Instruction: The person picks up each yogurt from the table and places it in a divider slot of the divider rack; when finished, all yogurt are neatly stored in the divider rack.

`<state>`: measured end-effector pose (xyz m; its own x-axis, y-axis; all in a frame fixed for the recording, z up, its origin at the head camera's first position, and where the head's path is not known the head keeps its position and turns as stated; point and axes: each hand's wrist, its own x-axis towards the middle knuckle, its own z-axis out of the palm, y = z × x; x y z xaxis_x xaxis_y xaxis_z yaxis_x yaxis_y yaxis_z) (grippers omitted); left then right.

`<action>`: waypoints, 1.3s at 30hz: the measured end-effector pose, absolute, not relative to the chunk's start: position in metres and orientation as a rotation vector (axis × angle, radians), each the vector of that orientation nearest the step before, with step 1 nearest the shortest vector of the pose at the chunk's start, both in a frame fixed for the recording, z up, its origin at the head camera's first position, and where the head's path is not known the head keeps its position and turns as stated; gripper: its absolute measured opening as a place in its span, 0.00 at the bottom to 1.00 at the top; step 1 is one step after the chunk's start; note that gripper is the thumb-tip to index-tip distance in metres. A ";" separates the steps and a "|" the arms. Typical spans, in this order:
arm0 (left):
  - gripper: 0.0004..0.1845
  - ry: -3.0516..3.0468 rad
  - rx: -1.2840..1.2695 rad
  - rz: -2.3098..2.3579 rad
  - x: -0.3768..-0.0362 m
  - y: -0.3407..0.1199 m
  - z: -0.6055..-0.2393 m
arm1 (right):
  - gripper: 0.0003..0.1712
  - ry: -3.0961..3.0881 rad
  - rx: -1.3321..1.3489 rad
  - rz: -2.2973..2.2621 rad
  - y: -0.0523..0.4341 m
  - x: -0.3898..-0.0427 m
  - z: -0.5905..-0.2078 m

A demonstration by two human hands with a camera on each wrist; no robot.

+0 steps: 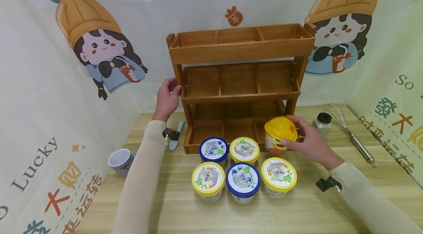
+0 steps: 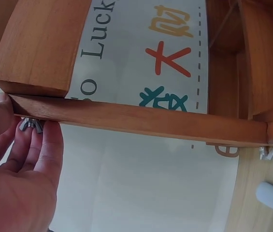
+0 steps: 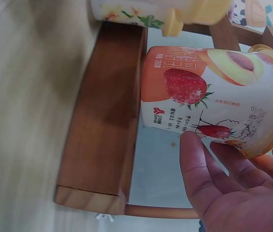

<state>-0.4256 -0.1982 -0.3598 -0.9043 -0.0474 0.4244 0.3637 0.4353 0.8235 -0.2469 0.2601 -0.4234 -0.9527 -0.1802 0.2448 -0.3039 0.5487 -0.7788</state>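
A three-tier wooden rack [image 1: 240,51] stands at the back of the table. My left hand [image 1: 172,90] grips its left side post at the middle tier. In the left wrist view the left hand [image 2: 24,126] has its thumb above and fingers below a wooden bar [image 2: 141,121], next to a wing nut [image 2: 31,125]. My right hand [image 1: 299,136] holds a yellow-lidded cup [image 1: 279,133] at the right compartment of the bottom tier. The cup [image 3: 213,96] shows strawberry and peach pictures, with my right hand's fingers [image 3: 199,169] curled round its side.
Several lidded cups stand in front of the rack: blue [image 1: 213,149], yellow [image 1: 244,149], yellow [image 1: 208,179], blue [image 1: 242,180], yellow [image 1: 278,174]. A grey cup [image 1: 119,160] and a small tool [image 1: 174,136] lie left; a spice jar [image 1: 322,123] and whisk [image 1: 351,136] right.
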 end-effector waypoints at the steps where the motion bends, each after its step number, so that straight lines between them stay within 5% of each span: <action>1: 0.21 -2.307 -0.263 -1.469 -0.426 -0.198 -0.360 | 0.50 -2.633 0.420 1.369 0.260 -0.248 -0.422; 39: 0.21 -2.341 -0.266 -1.456 -0.425 -0.201 -0.354 | 0.58 -2.780 0.260 1.270 0.267 -0.310 -0.447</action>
<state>-0.4249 -0.2014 -0.3538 -0.9138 -0.0340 0.4048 0.3480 0.4483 0.8233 -0.3098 0.2671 -0.4469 -0.9829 -0.1227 0.1375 -0.1843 0.6433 -0.7431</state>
